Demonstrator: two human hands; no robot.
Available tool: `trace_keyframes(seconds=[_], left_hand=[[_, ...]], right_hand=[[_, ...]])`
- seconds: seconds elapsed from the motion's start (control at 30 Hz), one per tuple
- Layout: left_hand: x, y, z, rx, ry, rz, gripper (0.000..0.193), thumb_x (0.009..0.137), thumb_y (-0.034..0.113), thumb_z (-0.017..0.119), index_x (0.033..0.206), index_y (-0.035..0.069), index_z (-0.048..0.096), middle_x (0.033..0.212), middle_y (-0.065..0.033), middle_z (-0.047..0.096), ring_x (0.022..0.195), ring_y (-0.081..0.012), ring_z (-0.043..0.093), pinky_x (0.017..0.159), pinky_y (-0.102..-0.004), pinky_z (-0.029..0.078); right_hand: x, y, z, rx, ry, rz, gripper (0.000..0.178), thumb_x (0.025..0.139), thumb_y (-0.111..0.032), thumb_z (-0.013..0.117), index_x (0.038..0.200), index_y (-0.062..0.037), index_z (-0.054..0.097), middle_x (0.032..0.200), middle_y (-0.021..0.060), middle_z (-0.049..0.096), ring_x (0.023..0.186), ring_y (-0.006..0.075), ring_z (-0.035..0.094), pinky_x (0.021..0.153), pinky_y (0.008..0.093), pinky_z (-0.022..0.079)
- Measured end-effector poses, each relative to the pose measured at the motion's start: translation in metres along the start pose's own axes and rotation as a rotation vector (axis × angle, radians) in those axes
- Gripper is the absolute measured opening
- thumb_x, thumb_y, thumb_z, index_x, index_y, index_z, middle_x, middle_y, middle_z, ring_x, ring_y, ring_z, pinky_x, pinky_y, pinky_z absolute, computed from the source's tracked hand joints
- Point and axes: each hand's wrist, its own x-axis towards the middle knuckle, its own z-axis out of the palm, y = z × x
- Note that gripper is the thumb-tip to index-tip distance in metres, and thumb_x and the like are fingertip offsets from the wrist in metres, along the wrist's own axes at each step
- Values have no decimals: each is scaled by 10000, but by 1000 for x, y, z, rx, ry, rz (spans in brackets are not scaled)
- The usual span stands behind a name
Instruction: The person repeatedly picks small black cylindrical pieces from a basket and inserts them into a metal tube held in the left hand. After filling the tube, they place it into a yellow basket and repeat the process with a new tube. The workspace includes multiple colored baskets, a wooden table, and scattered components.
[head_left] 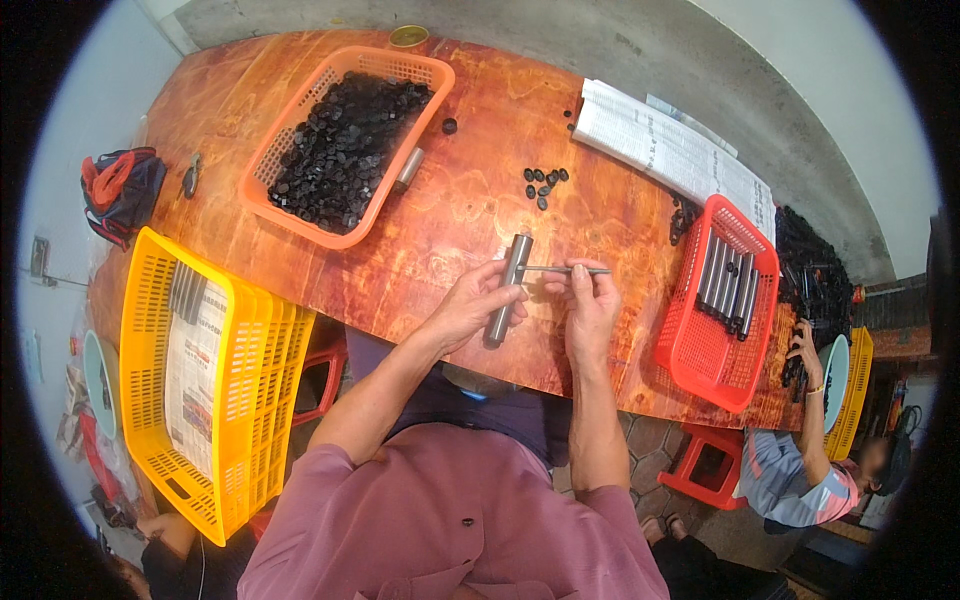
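Note:
My left hand (462, 308) is closed around a grey metal tube (519, 252), which stands out past the fingers at both ends and tilts slightly to the right. Between its fingertips my right hand (590, 308) pinches a thin dark metal rod (598, 271). The rod lies nearly level, and its left end meets the side of the tube; whether it enters a hole there is too small to tell. Both hands are above the near edge of the wooden table (420, 270). Beyond them, several small black oval pieces (543, 188) lie loose in a group.
An orange basket (347, 240) of black parts stands at the left, another metal tube (410, 168) beside it. Right of me, a red basket (690, 365) holds several tubes. Stacked yellow crates (230, 440) are at lower left. Newspaper (660, 140) lies behind; a co-worker's hand (803, 352) touches black parts.

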Motion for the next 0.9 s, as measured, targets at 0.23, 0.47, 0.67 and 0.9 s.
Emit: trace_keyframes(seconds=[0.23, 0.47, 0.67, 0.9], left_hand=[[0, -1, 4, 1, 18, 22, 443, 1013, 66, 622, 1423, -18, 476, 1002, -98, 670, 846, -180, 697, 751, -315, 608], [1, -2, 6, 9, 57, 21, 423, 1005, 59, 635, 1398, -9, 494, 988, -82, 672, 827, -163, 695, 740, -299, 603], [-2, 0, 16, 125, 113, 30, 406, 990, 49, 654, 1368, -6, 518, 1001, -79, 677, 824, -151, 696, 741, -293, 604], [0, -2, 8, 75, 63, 46, 376, 1006, 77, 642, 1354, -3, 527, 995, -93, 685, 828, -170, 709, 740, -304, 608]], right_hand=[[2, 4, 0, -50, 27, -51, 182, 1069, -137, 556, 1137, 24, 606, 1053, 152, 686, 891, 232, 733, 772, 320, 598], [-3, -6, 14, -241, 15, -172, 125, 1061, -70, 546, 1065, 37, 611, 970, 119, 707, 871, 188, 737, 737, 289, 600], [1, -36, 26, -801, -92, -350, 85, 1012, -68, 593, 1037, 5, 630, 848, 175, 699, 798, 289, 736, 688, 380, 569], [8, -29, 27, -568, -96, -222, 112, 1031, -81, 576, 1012, 20, 621, 851, 158, 697, 810, 266, 740, 709, 362, 589]])
